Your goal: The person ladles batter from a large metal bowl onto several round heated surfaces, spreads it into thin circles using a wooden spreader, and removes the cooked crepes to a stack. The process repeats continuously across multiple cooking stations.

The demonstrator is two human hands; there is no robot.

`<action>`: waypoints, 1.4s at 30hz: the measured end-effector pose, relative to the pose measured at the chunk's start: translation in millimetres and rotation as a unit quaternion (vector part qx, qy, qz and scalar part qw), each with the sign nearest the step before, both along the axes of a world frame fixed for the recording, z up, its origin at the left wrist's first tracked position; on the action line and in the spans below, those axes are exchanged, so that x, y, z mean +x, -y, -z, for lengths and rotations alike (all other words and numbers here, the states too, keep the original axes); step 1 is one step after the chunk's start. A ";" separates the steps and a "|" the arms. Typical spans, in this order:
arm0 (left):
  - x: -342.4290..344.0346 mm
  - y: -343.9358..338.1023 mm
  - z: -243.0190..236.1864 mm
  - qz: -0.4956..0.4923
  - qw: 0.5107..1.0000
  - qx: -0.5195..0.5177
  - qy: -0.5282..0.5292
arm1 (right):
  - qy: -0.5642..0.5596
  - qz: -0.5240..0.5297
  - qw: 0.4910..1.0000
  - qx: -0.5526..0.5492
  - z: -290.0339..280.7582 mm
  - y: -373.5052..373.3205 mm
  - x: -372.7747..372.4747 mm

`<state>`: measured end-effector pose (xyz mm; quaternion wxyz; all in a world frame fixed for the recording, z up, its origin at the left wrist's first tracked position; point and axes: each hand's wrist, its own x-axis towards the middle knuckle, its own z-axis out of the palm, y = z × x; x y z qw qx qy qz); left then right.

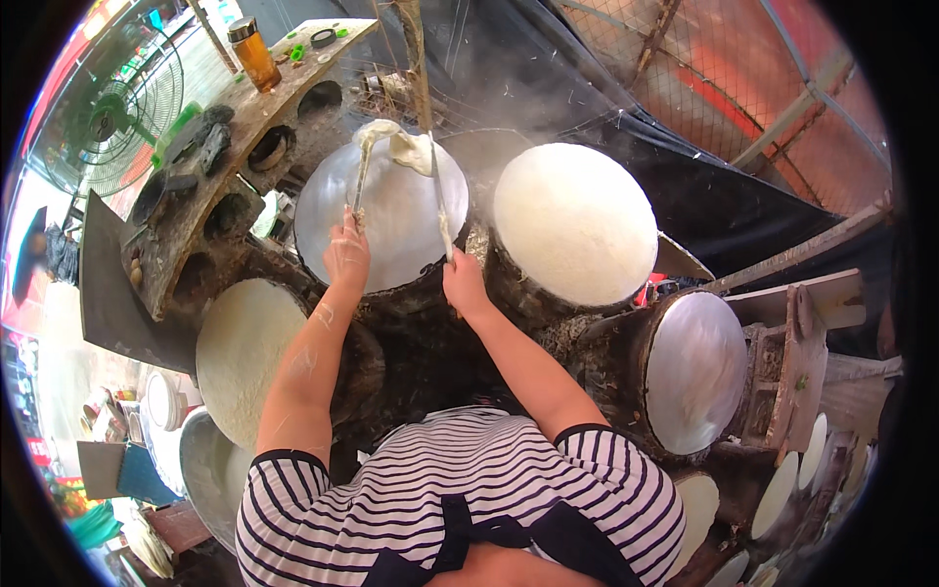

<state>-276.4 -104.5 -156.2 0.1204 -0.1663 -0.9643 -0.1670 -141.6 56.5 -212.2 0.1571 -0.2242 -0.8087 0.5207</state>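
The head view showed two bare hands at work above a round grey pan (396, 235), each of them with its own tool. The left hand (348, 256) was closed around the handle of a thin stick (363, 181), which pointed away from the person. The right hand (466, 279) was grasping a flat, pale blade (438, 201), and it also pointed away, nearly parallel to the stick. Beyond both hands, at the far ends of these tools, was the dough (413, 153), soft, pale and folded. One part of it hung over the stick, and a thicker part lay against the blade. Whether the dough was touching the pan, I could not tell. Pale smears were on the left wrist and forearm. To the right of the right hand, and a little farther away, stood a round white disc (575, 225). Nearer to the person than the left hand, a cream disc (245, 362) was partly behind the left forearm. To the right of the right hand and closer to the person, there was a bare grey disc (694, 372). Far to the left of the left hand was a fan (108, 122), and beyond that hand an amber jar (256, 61) stood on a long ledge (337, 54).
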 end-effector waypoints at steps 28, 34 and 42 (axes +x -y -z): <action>52.7 22.4 -51.1 -0.028 0.660 0.649 0.378 | 0.016 -0.028 0.992 0.121 -8.6 1.1 -72.5; 62.3 40.7 -56.4 -0.024 0.646 0.664 0.377 | -0.001 -0.010 0.990 0.140 -26.9 -8.7 -63.2; 62.4 53.2 -49.8 -0.041 0.634 0.682 0.362 | -0.056 -0.049 0.986 0.147 -10.8 28.1 -92.6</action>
